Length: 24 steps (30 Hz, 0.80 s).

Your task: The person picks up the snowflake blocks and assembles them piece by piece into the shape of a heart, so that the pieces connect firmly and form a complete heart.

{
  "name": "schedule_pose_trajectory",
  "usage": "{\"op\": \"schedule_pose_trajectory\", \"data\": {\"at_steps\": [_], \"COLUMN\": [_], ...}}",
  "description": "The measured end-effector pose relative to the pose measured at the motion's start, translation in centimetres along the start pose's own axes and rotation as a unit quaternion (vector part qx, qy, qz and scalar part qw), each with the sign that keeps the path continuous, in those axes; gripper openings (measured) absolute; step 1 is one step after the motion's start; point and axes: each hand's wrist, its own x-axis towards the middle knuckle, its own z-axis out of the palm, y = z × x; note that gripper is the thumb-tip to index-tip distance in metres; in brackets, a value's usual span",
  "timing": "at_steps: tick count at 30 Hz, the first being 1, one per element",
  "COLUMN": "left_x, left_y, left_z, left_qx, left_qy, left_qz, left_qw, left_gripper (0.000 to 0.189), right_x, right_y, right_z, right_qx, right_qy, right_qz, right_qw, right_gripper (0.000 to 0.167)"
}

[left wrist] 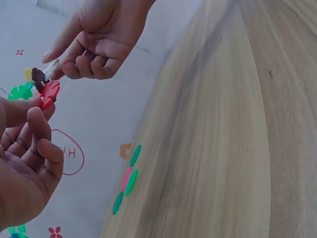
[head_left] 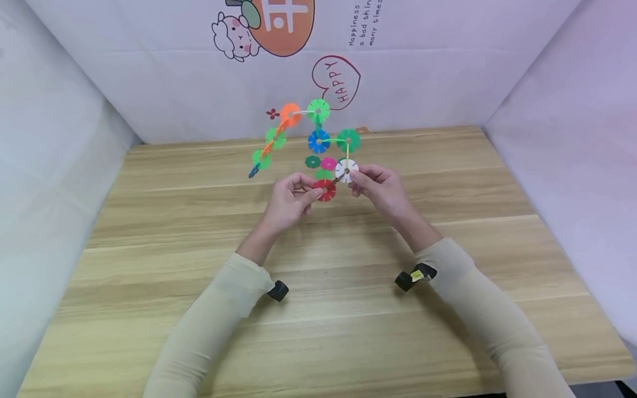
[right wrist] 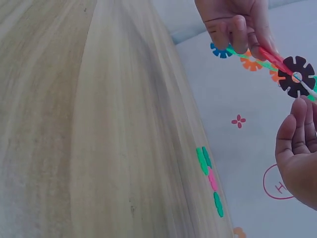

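Observation:
A chain of notched plastic discs, linked edge to edge through their slots, is held up above the table's back part. At one end, my left hand [head_left: 288,203] pinches the red disc [head_left: 325,191] between thumb and fingers. My right hand [head_left: 382,190] pinches the white disc [head_left: 343,165]. Between these two sits a black disc [right wrist: 288,68], joined to both and seen nearly edge-on in the head view. From the white disc the chain runs through yellow, green and blue discs to an orange disc [head_left: 288,110], then down to a dark blue disc [head_left: 254,169] at its far end.
Several loose discs lie near the table's back edge, among them a dark green disc [head_left: 309,159], a pink disc [head_left: 328,163] and a light green disc [head_left: 323,174]. A white printed cloth [head_left: 423,83] rises behind the wooden table [head_left: 338,309]; plain cloth hangs at both sides.

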Motion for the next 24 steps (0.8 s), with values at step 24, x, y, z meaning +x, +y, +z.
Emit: {"op": "schedule_pose_trajectory", "data": {"at_steps": [24], "left_x": [0.4], "left_y": [-0.7], "left_z": [2.1], "left_qx": [0.008], "left_qy": [0.024], "left_qz": [0.041], "left_qw": [0.9988], "left_gripper": [0.027], "right_x": [-1.2], "right_y": [0.7], "right_z": [1.1], "right_qx": [-0.055], "right_qy": [-0.003], "right_qz": [-0.044], "right_qw": [0.9975], "right_gripper": [0.004]}}
